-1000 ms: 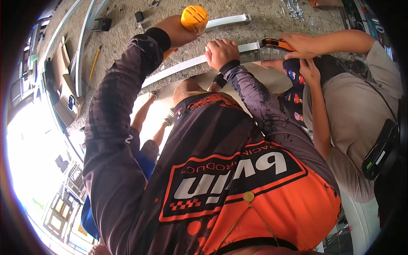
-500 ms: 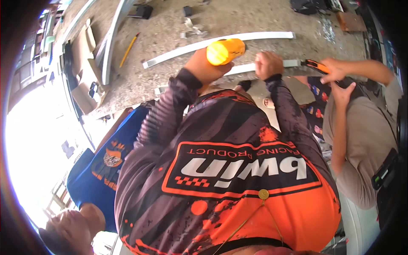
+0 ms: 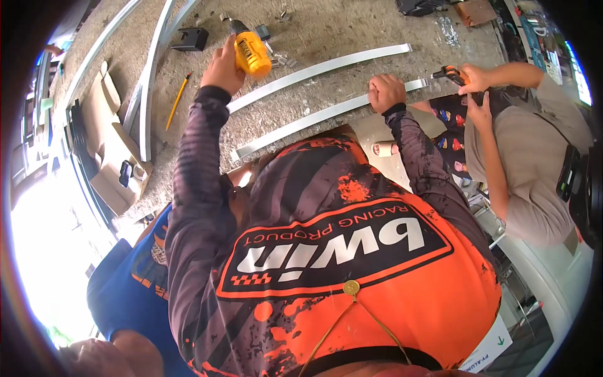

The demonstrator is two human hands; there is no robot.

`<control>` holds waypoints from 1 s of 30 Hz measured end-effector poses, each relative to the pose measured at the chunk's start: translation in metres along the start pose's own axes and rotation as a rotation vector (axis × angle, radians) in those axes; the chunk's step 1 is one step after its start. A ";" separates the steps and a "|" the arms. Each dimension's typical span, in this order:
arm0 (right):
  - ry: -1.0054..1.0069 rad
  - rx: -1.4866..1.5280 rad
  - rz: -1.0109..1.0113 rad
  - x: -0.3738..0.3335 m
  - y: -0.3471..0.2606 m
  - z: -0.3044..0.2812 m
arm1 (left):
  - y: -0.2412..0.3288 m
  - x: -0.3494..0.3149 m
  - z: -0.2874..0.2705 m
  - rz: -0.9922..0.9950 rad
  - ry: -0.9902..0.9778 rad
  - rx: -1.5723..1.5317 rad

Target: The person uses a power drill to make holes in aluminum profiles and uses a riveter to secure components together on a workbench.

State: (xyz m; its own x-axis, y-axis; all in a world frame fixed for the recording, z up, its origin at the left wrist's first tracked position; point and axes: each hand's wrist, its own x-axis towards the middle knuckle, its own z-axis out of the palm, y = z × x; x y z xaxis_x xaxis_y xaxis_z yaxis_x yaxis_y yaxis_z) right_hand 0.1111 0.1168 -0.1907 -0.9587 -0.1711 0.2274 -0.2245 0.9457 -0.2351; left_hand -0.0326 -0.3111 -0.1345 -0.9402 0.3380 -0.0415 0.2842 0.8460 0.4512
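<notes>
One pale metal strip (image 3: 314,117) runs along the near edge of the bench (image 3: 352,31); on my feed, my right hand (image 3: 385,93) is curled over it near its right end. My left hand (image 3: 223,68) is wrapped around a yellow drill (image 3: 252,55), left of the strip and farther from that edge. Parallel beyond it lies a second strip (image 3: 320,70). Just beside the first one's right end, a co-worker's hand (image 3: 475,78) holds a black-and-orange tool (image 3: 447,73). Toward the bench's left edge lie a pencil (image 3: 178,100) and cardboard (image 3: 103,141).
</notes>
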 end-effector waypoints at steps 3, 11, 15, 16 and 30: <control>0.014 -0.025 -0.005 0.001 -0.001 0.001 | -0.002 0.020 0.013 -0.166 0.006 0.149; -0.048 -0.013 -0.001 -0.013 0.004 -0.008 | 0.070 -0.052 0.046 0.243 0.101 -0.140; -0.092 0.047 -0.091 -0.026 0.006 -0.026 | 0.113 -0.093 0.067 0.424 -0.183 -0.074; -0.144 0.039 -0.109 -0.023 0.014 -0.026 | 0.114 -0.092 0.069 0.397 -0.198 -0.068; -0.077 0.030 -0.207 0.066 0.011 -0.001 | 0.124 -0.081 0.090 -0.013 0.183 0.293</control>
State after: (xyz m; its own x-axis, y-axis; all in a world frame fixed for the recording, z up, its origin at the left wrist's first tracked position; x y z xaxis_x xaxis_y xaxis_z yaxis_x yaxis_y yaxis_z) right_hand 0.0452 0.1161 -0.1773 -0.9019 -0.3824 0.2007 -0.4218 0.8799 -0.2189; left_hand 0.0961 -0.1963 -0.1549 -0.9546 0.2696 0.1270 0.2892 0.9411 0.1755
